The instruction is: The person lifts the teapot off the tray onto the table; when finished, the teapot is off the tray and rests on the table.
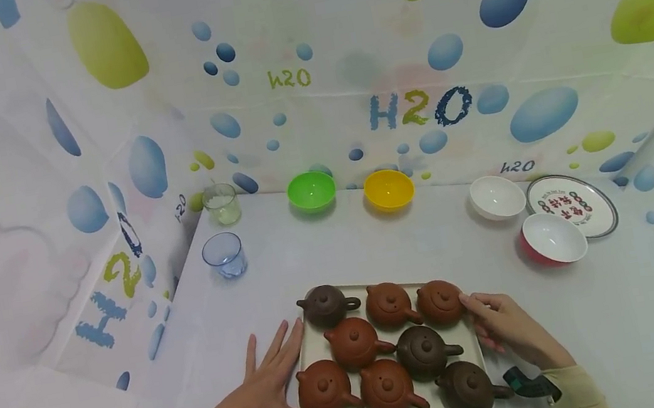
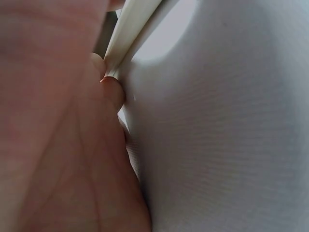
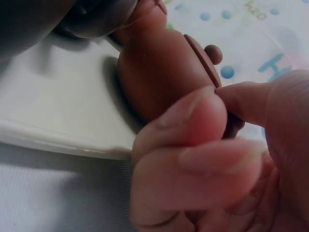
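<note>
Reddish-brown and dark brown clay teapots stand in rows on a cream rectangular tray (image 1: 312, 348). My right hand (image 1: 510, 328) pinches the side of the reddish-brown teapot (image 1: 441, 304) at the tray's back right corner. The right wrist view shows thumb and curled fingers at that teapot (image 3: 159, 72); the exact grip point is partly hidden. At the tray's left edge, my left hand (image 1: 267, 391) lies with fingers spread, touching the rim. In the left wrist view its palm (image 2: 77, 145) is beside the tray rim (image 2: 133, 29).
Two glasses (image 1: 224, 256) stand at the back left. A green bowl (image 1: 312, 192) and a yellow bowl (image 1: 389, 191) are along the back. On the right are a white bowl (image 1: 497, 197), a red-and-white bowl (image 1: 553, 238) and a printed plate (image 1: 596, 206). Patterned sheets cover the walls.
</note>
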Action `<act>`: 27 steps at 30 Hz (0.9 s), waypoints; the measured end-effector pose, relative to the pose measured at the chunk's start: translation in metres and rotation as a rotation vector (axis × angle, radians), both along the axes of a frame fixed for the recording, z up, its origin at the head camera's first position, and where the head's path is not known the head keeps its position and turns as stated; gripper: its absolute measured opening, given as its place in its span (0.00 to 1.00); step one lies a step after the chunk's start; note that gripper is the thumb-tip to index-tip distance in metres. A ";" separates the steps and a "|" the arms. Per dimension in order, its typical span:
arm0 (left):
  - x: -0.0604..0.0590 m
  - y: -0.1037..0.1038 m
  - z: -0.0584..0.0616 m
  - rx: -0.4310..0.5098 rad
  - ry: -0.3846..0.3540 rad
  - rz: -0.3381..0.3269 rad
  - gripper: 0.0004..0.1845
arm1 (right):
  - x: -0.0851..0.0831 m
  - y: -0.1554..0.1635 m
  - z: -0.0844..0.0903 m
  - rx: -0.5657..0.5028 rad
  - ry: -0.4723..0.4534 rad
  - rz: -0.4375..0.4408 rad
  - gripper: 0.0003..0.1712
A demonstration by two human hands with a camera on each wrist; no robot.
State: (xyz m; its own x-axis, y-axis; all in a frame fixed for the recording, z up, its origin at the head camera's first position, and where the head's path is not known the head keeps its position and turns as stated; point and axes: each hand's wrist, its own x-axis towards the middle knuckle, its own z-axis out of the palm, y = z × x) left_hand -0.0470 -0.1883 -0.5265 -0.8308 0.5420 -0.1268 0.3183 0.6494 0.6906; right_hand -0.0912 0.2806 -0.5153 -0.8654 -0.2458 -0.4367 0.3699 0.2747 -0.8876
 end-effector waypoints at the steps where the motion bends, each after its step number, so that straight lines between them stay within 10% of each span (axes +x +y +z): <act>1: 0.000 0.000 0.001 -0.005 -0.006 0.005 0.84 | 0.000 0.000 0.000 0.002 0.000 0.003 0.33; 27: -0.001 0.003 0.006 -0.082 -0.041 0.020 0.85 | -0.003 -0.004 0.016 0.129 -0.033 0.029 0.33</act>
